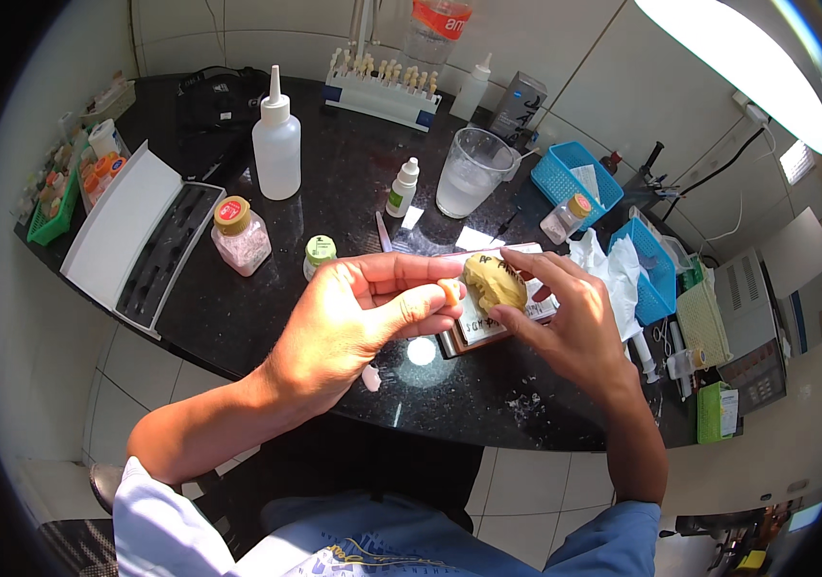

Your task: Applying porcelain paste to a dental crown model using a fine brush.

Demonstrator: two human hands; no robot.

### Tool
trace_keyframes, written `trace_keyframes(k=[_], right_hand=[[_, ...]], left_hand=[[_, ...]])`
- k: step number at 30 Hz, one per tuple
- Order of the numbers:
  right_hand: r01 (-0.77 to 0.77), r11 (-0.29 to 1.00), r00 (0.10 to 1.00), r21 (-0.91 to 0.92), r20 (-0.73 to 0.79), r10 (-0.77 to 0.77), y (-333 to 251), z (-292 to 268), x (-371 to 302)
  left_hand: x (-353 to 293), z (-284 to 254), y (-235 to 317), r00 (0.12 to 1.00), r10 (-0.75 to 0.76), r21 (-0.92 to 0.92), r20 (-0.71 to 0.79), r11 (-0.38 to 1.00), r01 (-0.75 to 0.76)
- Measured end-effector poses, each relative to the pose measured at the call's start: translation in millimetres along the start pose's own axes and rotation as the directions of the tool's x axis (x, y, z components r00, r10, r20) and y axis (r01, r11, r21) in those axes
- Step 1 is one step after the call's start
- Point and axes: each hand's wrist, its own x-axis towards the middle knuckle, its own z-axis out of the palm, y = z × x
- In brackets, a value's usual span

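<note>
The left hand (358,313) is closed in a pinch, thumb and forefinger gripping a small pale tooth-shaped piece (448,290) at its tip. The right hand (574,322) is partly curled, its fingers holding a yellowish dental cast (494,282) from the side and from below. The small piece and the cast are touching or very nearly so; contact cannot be confirmed. Both are held above the black surface (334,192), over a flat labelled tray (488,327) lying directly beneath the hands.

On the surface behind the left hand: a jar of pink powder with a gold lid (240,235), a small green-capped jar (319,254), a white squeeze bottle with a long nozzle (276,139) and a small dropper bottle (402,187). A clear plastic cup (472,171) stands near the centre rear. A rack of tooth shade tabs (382,88) sits along the back edge. To the left lies an open white case (142,236) with a dark slotted insert, beside a green basket (53,213) of small bottles.

To the right, two blue baskets (574,178) stand well apart from the cup, with crumpled white tissue (608,260) just beside the right hand. A bright lamp head (738,62) hangs at upper right.
</note>
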Motion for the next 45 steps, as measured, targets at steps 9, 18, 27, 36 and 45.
trace_keyframes(k=[9, 18, 27, 36, 45], right_hand=[[-0.209, 0.773, 0.944, 0.599, -0.084, 0.32, 11, -4, -3], [-0.082, 0.663, 0.934, 0.744, -0.175, 0.311, 16, 5, -9], [-0.032, 0.711, 0.954, 0.703, -0.191, 0.231, 16, 15, -16], [0.027, 0.768, 0.963, 0.64, -0.223, 0.152, 17, 14, -18], [0.122, 0.832, 0.951, 0.541, -0.303, 0.058, 18, 16, -19]], left_hand=[[51, 13, 7, 0.993, -0.079, -0.007, 0.086, 0.997, 0.08], [64, 14, 0, 0.981, -0.154, -0.023, 0.116, 0.987, 0.158], [60, 12, -7, 0.96, -0.24, -0.098, 0.141, 0.962, 0.255], [59, 14, -3, 0.951, -0.262, -0.081, 0.167, 0.957, 0.278], [59, 16, -2, 0.95, -0.273, -0.052, 0.153, 0.957, 0.284]])
